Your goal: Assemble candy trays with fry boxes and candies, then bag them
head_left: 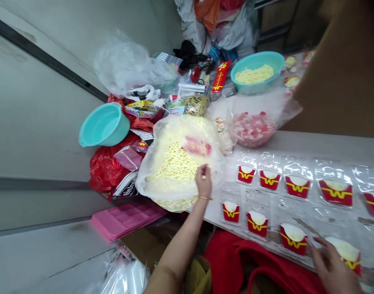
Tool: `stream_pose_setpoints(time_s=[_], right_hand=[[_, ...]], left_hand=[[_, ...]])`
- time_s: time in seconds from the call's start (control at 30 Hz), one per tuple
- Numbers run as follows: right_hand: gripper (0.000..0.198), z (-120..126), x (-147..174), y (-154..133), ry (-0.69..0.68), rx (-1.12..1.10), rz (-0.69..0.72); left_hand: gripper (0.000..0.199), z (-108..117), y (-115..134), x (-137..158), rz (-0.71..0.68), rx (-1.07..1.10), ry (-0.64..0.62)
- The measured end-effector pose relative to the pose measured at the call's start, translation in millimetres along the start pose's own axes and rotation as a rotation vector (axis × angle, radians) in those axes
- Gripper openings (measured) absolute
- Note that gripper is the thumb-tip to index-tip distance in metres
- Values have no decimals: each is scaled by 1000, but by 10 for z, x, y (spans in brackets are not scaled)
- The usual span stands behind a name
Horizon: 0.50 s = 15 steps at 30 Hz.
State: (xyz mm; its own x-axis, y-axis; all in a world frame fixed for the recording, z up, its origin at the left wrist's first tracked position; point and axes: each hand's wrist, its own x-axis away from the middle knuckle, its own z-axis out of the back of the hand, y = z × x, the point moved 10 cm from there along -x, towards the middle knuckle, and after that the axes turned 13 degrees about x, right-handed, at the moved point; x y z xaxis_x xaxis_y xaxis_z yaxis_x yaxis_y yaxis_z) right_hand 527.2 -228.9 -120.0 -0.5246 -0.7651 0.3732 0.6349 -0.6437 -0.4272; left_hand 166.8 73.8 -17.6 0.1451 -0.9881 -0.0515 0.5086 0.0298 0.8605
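My left hand (203,181) is closed in a pinch at the right side of a large clear bag (146,183) full of small pale-yellow toy fries (177,163). A pale-yellow bit shows at its fingertips. A small packet of pink and red pieces (196,146) lies on the bag. At the lower right, my right hand (330,261) is closed on a slim pointed metal tool that looks like tweezers (306,224). Its tip extends over the clear packaging. Beside that hand is a red fry carton with a yellow W (294,241); similar cartons (298,187) lie in two rows.
A turquoise basin (257,83) with pale-yellow pieces and a bag of pink-red pieces (254,128) stand behind. Another turquoise basin (104,124) is at the left, above red plastic bags (105,169). A pink tray (128,218) juts out below. Brown cardboard (343,81) rises at the right.
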Motion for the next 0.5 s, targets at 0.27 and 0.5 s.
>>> stream_pose_setpoints(time_s=[0.27,0.5], right_hand=[[26,-781,-198,-4374,-210,-235,1015],[67,-484,-1388,-4898,180,-273,827]], left_hand=[[25,977,-723,-1693,161,-161,58],[33,791,-943,-2241,193,-306,-117]])
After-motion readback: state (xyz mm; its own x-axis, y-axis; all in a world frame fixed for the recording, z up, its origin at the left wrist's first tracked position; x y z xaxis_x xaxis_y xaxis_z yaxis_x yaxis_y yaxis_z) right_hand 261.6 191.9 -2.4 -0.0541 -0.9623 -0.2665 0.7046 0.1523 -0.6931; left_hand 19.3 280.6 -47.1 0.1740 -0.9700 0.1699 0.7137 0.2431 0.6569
